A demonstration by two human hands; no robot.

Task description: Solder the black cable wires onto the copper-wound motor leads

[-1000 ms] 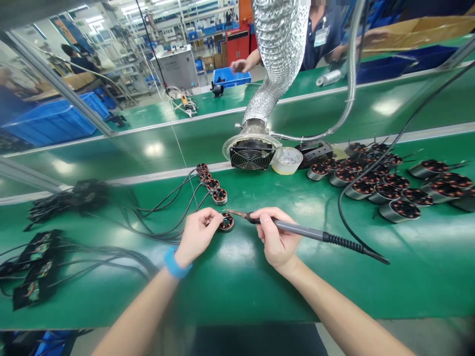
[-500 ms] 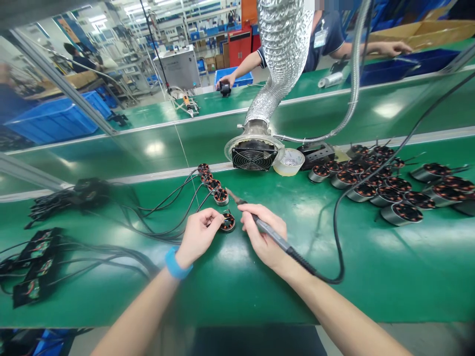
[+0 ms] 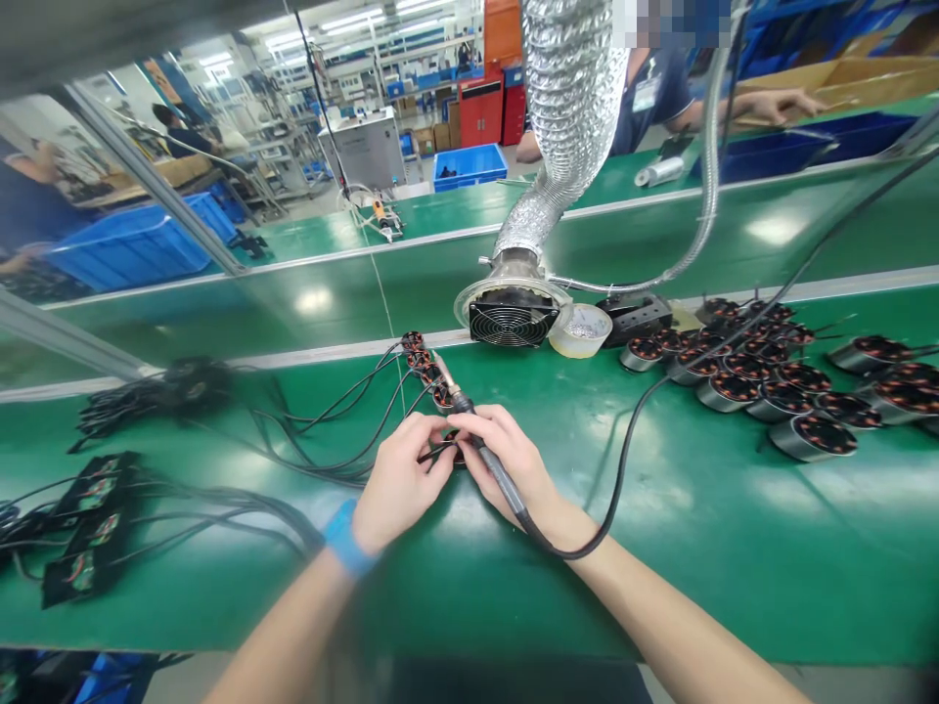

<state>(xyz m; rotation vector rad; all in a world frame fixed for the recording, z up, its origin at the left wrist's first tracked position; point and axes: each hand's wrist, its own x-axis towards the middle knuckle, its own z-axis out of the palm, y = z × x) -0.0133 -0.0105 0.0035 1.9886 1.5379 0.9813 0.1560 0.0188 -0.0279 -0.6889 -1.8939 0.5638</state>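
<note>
My right hand [image 3: 517, 464] is closed round a soldering iron [image 3: 500, 477], whose metal tip points up and away beside a row of small motors [image 3: 420, 360] with copper windings. My left hand [image 3: 407, 474] pinches a thin black cable [image 3: 438, 451], with a blue band on that wrist. Fingertips of both hands meet over one motor [image 3: 460, 456], which they mostly hide. Whether the right fingers also touch the cable, I cannot tell. From the row, black cables [image 3: 344, 452] run off to the left.
A fan [image 3: 512, 323] under a silver duct [image 3: 568, 108] hangs ahead, beside a round tub [image 3: 581, 330]. Many silver motors [image 3: 811, 437] stand at the right. Circuit boards [image 3: 88, 557] lie at the left. The iron's cord [image 3: 623, 469] arches rightward. Across the bench a person's hand [image 3: 782, 103] shows.
My right hand has moved left to meet my left hand over the motor, and the iron now points more steeply away. A black cable now shows in my left fingers. The view has shifted slightly.
</note>
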